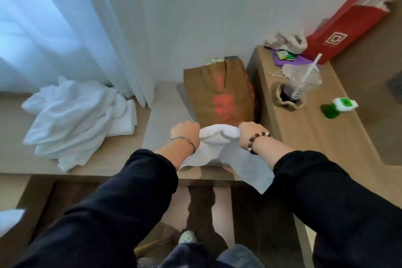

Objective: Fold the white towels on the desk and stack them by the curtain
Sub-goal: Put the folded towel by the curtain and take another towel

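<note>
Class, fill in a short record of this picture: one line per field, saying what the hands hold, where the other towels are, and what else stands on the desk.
Held item: white towel, gripped by left hand and right hand
Towel position: hangs over the desk edge
Other towels: crumpled pile by the curtain
Behind hands: brown paper bag
Right side: red bag, plastic cup

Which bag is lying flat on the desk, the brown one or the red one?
The brown paper bag, lying flat just beyond the hands. The red gift bag with white handles stands leaning at the far right corner instead.
</note>
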Available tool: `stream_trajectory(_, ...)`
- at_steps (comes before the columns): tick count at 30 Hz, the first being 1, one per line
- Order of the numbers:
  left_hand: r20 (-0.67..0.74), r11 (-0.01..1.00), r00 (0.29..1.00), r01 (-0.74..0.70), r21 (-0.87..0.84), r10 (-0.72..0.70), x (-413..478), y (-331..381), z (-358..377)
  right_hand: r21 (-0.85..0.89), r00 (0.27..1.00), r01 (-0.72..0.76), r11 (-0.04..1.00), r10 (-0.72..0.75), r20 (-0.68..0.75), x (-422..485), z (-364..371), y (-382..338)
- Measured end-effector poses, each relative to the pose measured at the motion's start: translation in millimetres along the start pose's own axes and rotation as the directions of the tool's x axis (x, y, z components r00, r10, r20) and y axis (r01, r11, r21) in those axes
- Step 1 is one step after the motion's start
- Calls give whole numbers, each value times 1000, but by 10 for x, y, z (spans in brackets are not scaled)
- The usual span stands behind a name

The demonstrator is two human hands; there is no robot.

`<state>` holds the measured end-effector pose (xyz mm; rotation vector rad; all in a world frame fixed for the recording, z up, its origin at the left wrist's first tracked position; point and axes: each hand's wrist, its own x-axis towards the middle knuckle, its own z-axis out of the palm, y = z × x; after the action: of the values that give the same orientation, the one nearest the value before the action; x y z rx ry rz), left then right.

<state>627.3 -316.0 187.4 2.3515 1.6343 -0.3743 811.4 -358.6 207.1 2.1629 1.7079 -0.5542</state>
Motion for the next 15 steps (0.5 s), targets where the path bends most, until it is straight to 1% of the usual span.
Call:
stream_trajectory(3, -15, 985, 987, 160, -64, -161, 19, -738, 78, -87, 989, 143, 986, -145, -13, 346, -73, -689)
stream_trajectory(7, 18, 927, 943, 330, -177, -332, 3, -1522, 296, -209, 938, 341, 916, -346, 15, 771, -82, -1517)
stream_trajectory(11, 72, 829, 868, 491, -267, -491, 11, -2128, 687, -300, 866, 496, 815, -490, 98, 1277, 104, -2290)
stream_trajectory(15, 153, 725, 783, 619, -302, -604, 119, -2669, 1008, -360, 796, 599, 716, -580, 172, 1754, 337, -2943)
